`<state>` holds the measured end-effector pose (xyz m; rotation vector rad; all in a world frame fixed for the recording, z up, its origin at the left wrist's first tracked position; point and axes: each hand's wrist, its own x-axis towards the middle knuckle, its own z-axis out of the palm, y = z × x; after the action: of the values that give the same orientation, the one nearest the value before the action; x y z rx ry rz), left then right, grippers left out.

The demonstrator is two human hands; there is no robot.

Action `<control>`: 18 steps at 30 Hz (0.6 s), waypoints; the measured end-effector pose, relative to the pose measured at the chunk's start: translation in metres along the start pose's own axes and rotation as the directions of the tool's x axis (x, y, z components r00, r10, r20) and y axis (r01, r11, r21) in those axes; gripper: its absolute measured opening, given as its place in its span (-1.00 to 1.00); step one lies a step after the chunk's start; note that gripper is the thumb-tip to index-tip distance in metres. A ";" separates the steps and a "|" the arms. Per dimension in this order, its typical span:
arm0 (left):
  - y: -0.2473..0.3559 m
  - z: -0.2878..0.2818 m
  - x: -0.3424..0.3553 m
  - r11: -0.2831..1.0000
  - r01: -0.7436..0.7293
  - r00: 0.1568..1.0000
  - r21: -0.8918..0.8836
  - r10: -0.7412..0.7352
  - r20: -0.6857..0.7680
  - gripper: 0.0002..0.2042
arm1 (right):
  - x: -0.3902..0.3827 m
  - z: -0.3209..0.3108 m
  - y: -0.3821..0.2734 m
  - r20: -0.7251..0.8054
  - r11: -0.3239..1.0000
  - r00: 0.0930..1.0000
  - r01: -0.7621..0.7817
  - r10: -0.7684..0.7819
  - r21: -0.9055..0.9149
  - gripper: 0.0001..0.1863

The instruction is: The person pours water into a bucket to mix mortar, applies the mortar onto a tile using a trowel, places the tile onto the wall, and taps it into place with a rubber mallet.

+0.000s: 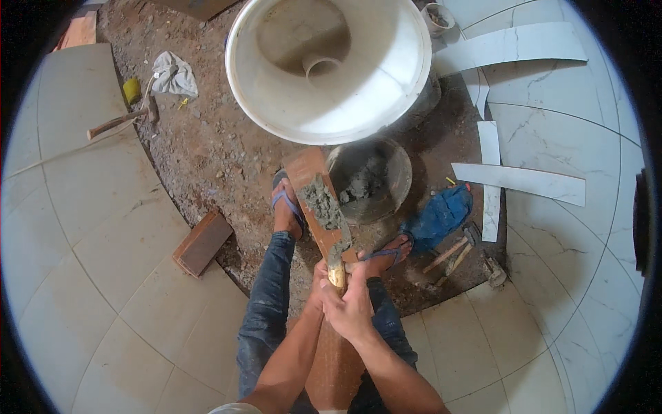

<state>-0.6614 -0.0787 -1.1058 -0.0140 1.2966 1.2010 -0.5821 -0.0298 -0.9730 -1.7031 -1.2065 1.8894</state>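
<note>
An orange-brown plank-like piece (307, 165) runs between my legs, with grey mortar (321, 203) heaped on its upper part. My right hand (348, 307) grips the pale handle of a trowel (337, 272), whose mortar-smeared blade lies at the lower end of the heap. My left hand (317, 290) holds the plank's left edge beside the trowel handle, its fingers partly hidden. Beyond the plank sits a round tub (398, 179) of grey mortar.
A large white container (386, 90) stands at the top. A brown block (202, 245) and a hammer (110, 130) lie at left. White tile strips (524, 183), a blue bag (441, 217) and tools (455, 252) lie at right. Pale tiled floor (89, 241) surrounds the rough dirt patch (207, 159).
</note>
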 end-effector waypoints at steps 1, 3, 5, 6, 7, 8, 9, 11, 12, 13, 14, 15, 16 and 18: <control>0.009 -0.061 0.063 0.940 -0.121 0.992 0.320 0.126 0.004 -0.59 | -0.003 0.014 -0.004 0.018 0.999 0.999 0.039 -0.039 0.015 -0.65; 0.112 -0.216 0.128 0.439 -0.280 0.918 0.854 0.383 0.104 -0.60 | -0.008 0.069 -0.034 0.107 0.978 0.984 0.120 -0.140 0.171 -0.64; -0.034 -0.037 0.038 0.982 -0.029 1.000 -0.188 0.031 0.007 -0.57 | -0.006 0.007 0.028 -0.117 0.952 0.953 0.261 -0.281 -0.162 -0.67; -0.026 0.027 -0.029 0.799 0.043 0.994 -0.600 -0.096 -0.056 -0.55 | -0.009 0.000 0.026 -0.126 0.951 0.952 0.258 -0.281 -0.173 -0.67; -0.005 0.014 -0.034 0.853 0.149 0.983 -0.501 -0.183 -0.020 -0.57 | -0.012 0.005 0.012 -0.066 0.994 0.993 0.099 -0.102 -0.054 -0.67; 0.007 0.001 -0.039 0.876 0.267 0.958 -0.403 -0.287 0.009 -0.59 | -0.016 0.006 0.006 0.009 0.996 0.996 -0.084 0.083 0.036 -0.67; 0.005 -0.009 -0.040 0.879 0.257 0.961 -0.401 -0.278 0.007 -0.59 | -0.017 0.008 0.006 0.015 0.996 0.997 -0.076 0.075 0.039 -0.67; -0.011 -0.033 -0.038 0.948 0.235 0.971 -0.215 -0.237 0.018 -0.66 | -0.020 0.013 0.014 0.018 0.999 1.000 0.011 -0.012 0.040 -0.68; -0.013 -0.036 -0.038 0.947 0.238 0.971 -0.217 -0.240 0.018 -0.66 | -0.021 0.012 0.014 0.018 0.999 1.000 0.009 -0.009 0.037 -0.68; -0.014 -0.038 -0.037 0.955 0.247 0.968 -0.162 -0.250 0.005 -0.65 | -0.023 0.012 0.013 0.011 0.994 1.000 -0.026 0.025 0.110 -0.68; -0.016 -0.041 -0.036 0.961 0.257 0.966 -0.105 -0.259 -0.008 -0.64 | -0.025 0.011 0.011 0.007 0.981 0.998 -0.060 0.060 0.182 -0.68; -0.011 -0.038 -0.035 0.960 0.259 0.965 -0.108 -0.261 -0.006 -0.64 | -0.025 0.008 0.006 0.005 0.982 0.998 -0.060 0.060 0.179 -0.68; -0.006 -0.036 -0.036 0.949 0.235 0.970 -0.208 -0.241 -0.005 -0.62 | -0.024 0.004 -0.003 0.057 0.955 0.983 -0.181 0.172 0.236 -0.69; 0.000 -0.031 -0.037 0.929 0.209 0.975 -0.306 -0.222 -0.007 -0.60 | -0.025 -0.001 -0.005 0.116 0.910 0.953 -0.301 0.278 0.285 -0.69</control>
<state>-0.6763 -0.1216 -1.0905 -0.3985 1.1017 1.2026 -0.5769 -0.0450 -0.9528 -1.7286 -0.6662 2.1918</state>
